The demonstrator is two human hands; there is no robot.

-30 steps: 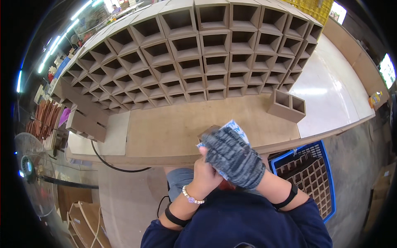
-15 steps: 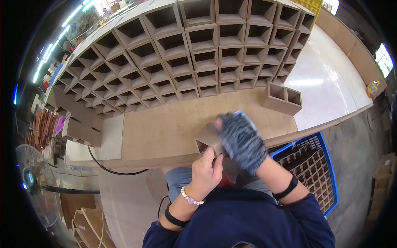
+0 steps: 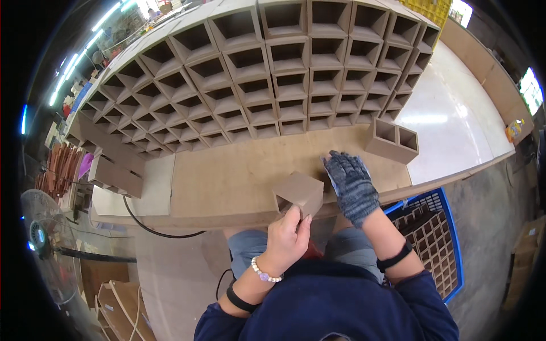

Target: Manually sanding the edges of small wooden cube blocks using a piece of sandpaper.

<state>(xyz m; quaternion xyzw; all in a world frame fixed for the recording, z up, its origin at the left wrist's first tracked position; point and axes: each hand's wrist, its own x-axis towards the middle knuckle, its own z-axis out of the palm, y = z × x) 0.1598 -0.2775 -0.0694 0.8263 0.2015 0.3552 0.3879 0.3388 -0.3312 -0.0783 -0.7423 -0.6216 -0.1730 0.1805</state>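
Note:
My left hand (image 3: 289,236), bare with a bead bracelet, pinches the near edge of a small brown open-ended box (image 3: 304,190) with thumb and fingers. The box sits tilted at the table's near edge, one hollow end facing left. Just right of it is my right hand (image 3: 351,184), in a dark grey knitted glove. Its fingers stretch forward over the wooden board, apart from the box. A pale bluish strip shows along the glove's thumb side; I cannot make out what it is. The palm is hidden.
Stacked brown boxes (image 3: 290,79) form a wall across the back of the table. A two-compartment box (image 3: 392,145) stands at the right, another brown box (image 3: 116,175) at the left. Below right is a blue basket (image 3: 458,250) holding brown grids. A fan (image 3: 48,244) stands left.
My right hand has moved right, away from the box, and its fingers have straightened. The box is now uncovered, with my left hand still holding it. The whole view has shifted slightly.

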